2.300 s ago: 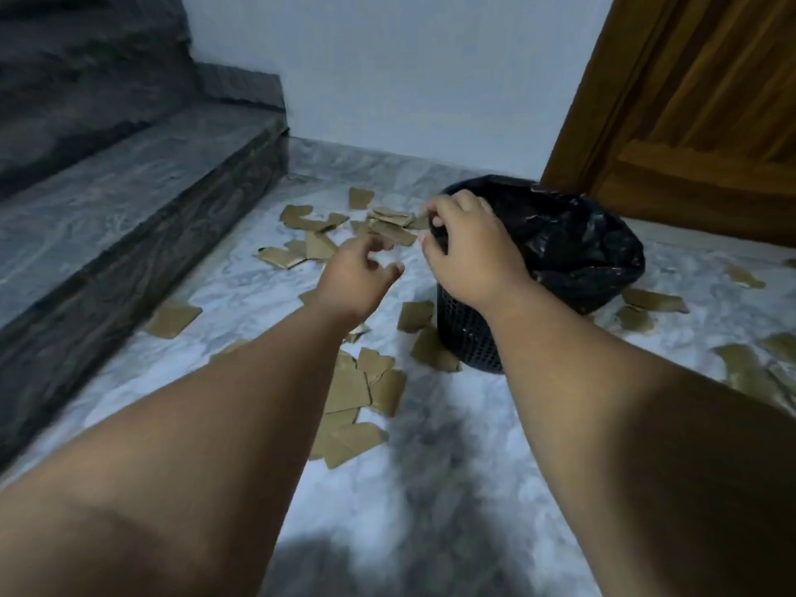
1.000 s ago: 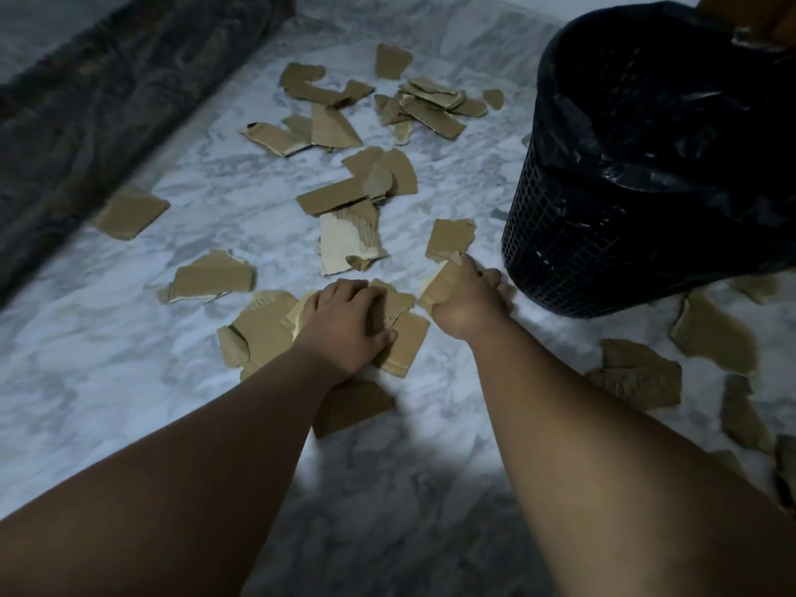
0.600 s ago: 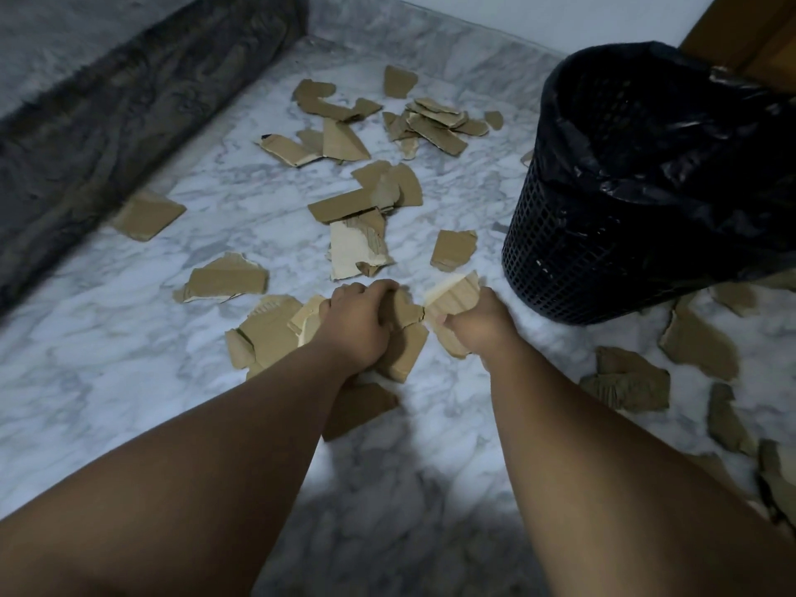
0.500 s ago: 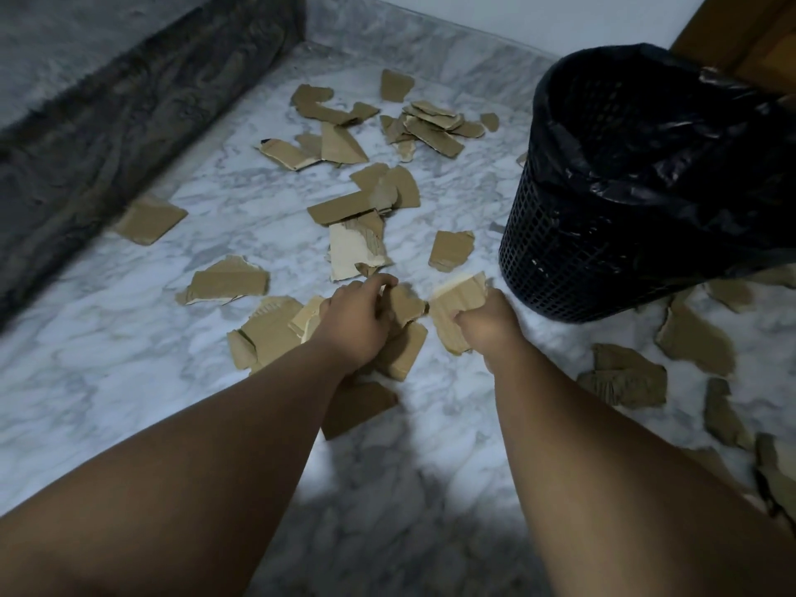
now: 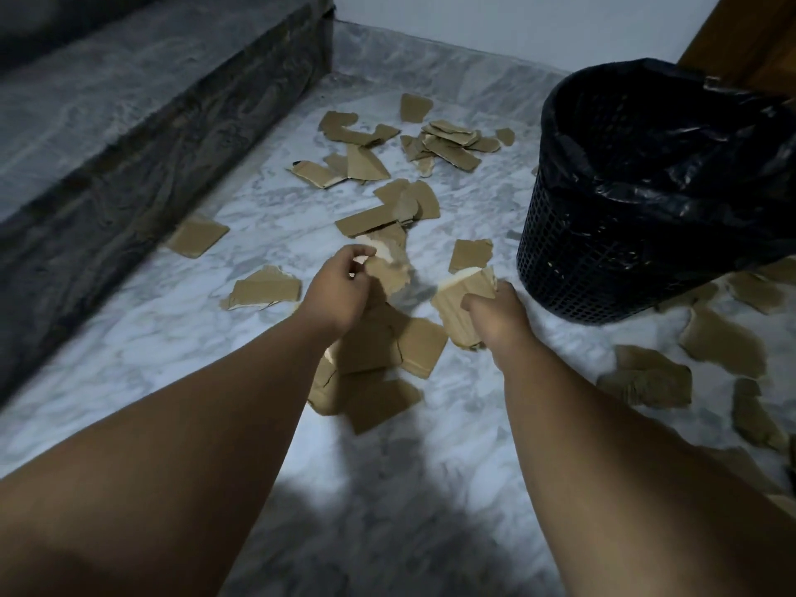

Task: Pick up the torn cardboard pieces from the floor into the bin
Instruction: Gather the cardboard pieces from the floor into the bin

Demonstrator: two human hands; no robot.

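Note:
Several torn brown cardboard pieces (image 5: 448, 144) lie scattered over the marble floor (image 5: 129, 351). My left hand (image 5: 338, 290) is raised above the floor at the centre, shut on cardboard pieces (image 5: 379, 342) that hang below it. My right hand (image 5: 495, 312) grips a stack of cardboard pieces (image 5: 461, 303) just left of the bin. The bin (image 5: 603, 260) is a black mesh basket lined with a black plastic bag (image 5: 689, 165), standing at the right. More pieces (image 5: 646, 377) lie on the floor to the right of my right forearm.
A dark stone step (image 5: 129, 135) runs along the left. A white wall (image 5: 495, 23) closes the far side, and a wooden door (image 5: 749, 40) stands behind the bin. A single piece (image 5: 196, 237) lies near the foot of the step.
Both hands closed on pieces on the floor and have lifted them up. The left hand now carries a bunch above the spot where it gathered them.

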